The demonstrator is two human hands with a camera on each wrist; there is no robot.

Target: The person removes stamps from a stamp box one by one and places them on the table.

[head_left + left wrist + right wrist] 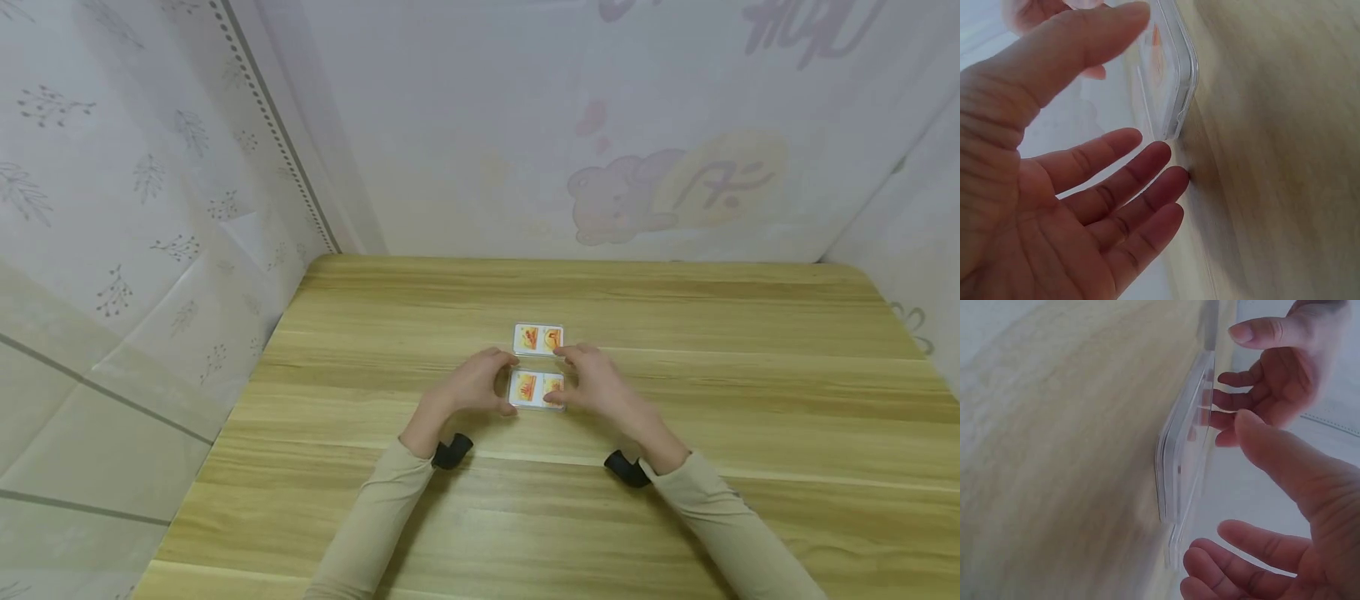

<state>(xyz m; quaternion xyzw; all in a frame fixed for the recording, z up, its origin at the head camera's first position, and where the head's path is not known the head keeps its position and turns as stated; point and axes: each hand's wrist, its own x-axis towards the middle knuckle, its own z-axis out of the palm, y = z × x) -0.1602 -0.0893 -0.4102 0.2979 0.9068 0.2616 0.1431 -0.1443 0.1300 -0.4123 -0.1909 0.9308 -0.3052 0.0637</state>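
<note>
Two flat clear plastic cases with orange-and-white picture cards lie on the table, the far case [537, 335] behind the near case [529, 390]. My left hand [472, 385] is at the left end of the near case, thumb and fingers spread apart around nothing. In the left wrist view its fingertips are right by the edge of a clear case [1179, 81]. On the other side, my right hand [606, 390] has its thumb over the near case's right end and its fingers by the far case's right corner. Its relaxed fingers hold nothing.
The wood-grain table [345, 500] stretches out on both sides of the hands. Behind it hangs a pale curtain [465, 150] with a bear print. A leaf-patterned curtain [150, 250] borders the left. Black bands [453, 452] are on both wrists.
</note>
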